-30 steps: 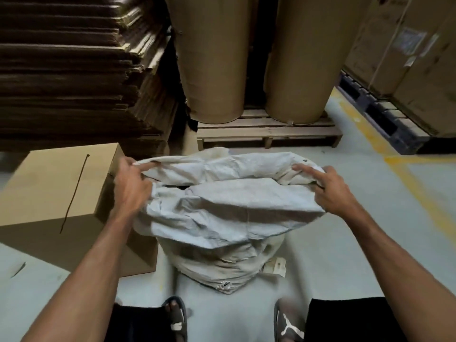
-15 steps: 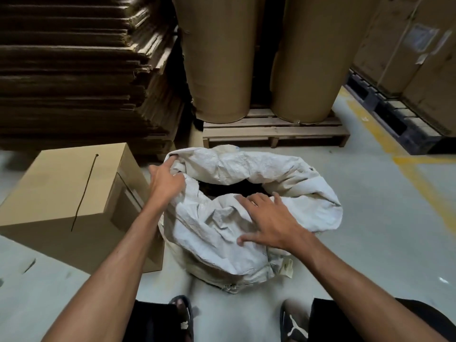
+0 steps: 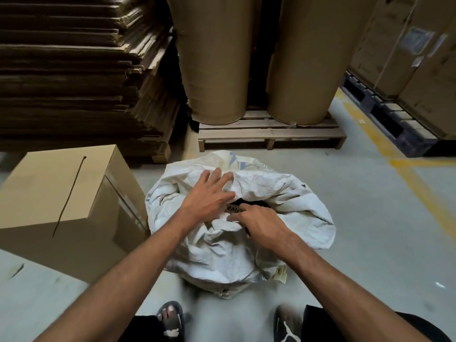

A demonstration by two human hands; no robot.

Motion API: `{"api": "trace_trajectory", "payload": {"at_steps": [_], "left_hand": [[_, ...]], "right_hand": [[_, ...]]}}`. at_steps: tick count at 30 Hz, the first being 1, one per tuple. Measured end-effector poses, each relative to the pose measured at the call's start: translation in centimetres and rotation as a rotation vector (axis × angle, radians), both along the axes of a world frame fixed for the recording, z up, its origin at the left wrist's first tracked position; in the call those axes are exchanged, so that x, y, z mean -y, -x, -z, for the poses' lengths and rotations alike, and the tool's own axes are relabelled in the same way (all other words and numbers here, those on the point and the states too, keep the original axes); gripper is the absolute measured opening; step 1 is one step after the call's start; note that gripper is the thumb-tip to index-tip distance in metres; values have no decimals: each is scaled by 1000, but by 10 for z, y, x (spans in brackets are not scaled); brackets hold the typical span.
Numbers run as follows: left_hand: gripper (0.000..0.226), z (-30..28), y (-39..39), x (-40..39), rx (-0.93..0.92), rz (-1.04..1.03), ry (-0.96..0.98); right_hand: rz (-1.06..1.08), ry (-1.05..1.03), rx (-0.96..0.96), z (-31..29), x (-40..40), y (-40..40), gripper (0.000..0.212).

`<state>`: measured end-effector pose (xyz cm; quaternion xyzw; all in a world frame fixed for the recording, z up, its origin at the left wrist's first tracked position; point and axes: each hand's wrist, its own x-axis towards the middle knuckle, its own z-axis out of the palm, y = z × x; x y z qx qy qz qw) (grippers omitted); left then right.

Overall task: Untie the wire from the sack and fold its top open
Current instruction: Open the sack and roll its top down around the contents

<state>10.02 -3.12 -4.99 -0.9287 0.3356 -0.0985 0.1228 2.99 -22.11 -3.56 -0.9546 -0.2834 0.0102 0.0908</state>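
Warehouse floor: both hands have moved inward, left hand [image 3: 209,197] spread flat, right hand [image 3: 259,219] gripping the sack [image 3: 283,193] rim; folding nearly finished, wire [image 3: 70,193] already off.

A brown cardboard box [image 3: 61,193] crowds the crumpled white woven sack [image 3: 283,193] on its left. A wooden pallet [image 3: 269,135] blocks behind it. Bare grey concrete floor [image 3: 382,243] lies open to the right.

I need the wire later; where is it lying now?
In the head view the wire lies on top of the cardboard box, left of the sack, clear of both hands.
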Motion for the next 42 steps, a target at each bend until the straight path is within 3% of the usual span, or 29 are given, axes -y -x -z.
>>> {"api": "trace_trajectory", "payload": {"at_steps": [2,5,9,12,15,17,19,21,22,25,29,35,42], "left_hand": [[24,3,-30,0,-35,-5,-126],[54,4,-79,-2,-8,-120,-211],[55,-8,-134,-5,46,-441,-93],[62,-22,-177,-7,45,-595,11],[73,-23,-201,-4,-24,-615,-72],[77,-7,-199,-1,-88,-565,-110],[79,7,-190,1,-178,-530,-97],[71,10,-178,-1,-214,-494,-39],[65,9,-171,-4,-207,-472,7],[59,4,-134,-11,-185,-410,229],[93,6,-76,-32,-350,-513,253],[110,27,-60,-72,-533,-723,156],[122,42,-71,-92,-438,-719,73]], "right_hand": [[4,-22,-67,-1,6,-5,48],[21,-24,-190,-1,17,-20,59],[51,-42,-430,-1,33,-44,66],[14,-51,-560,1,36,-60,61],[-14,-68,-685,1,38,-73,42],[54,-315,-658,-4,37,-83,50],[118,-540,-397,-5,36,-99,49],[142,-345,-96,2,36,-116,48],[160,-175,-53,9,36,-123,49],[197,109,-180,32,32,-133,66],[216,172,-170,53,33,-144,78],[298,260,-156,72,48,-150,71],[459,344,-179,72,88,-152,72]]}}
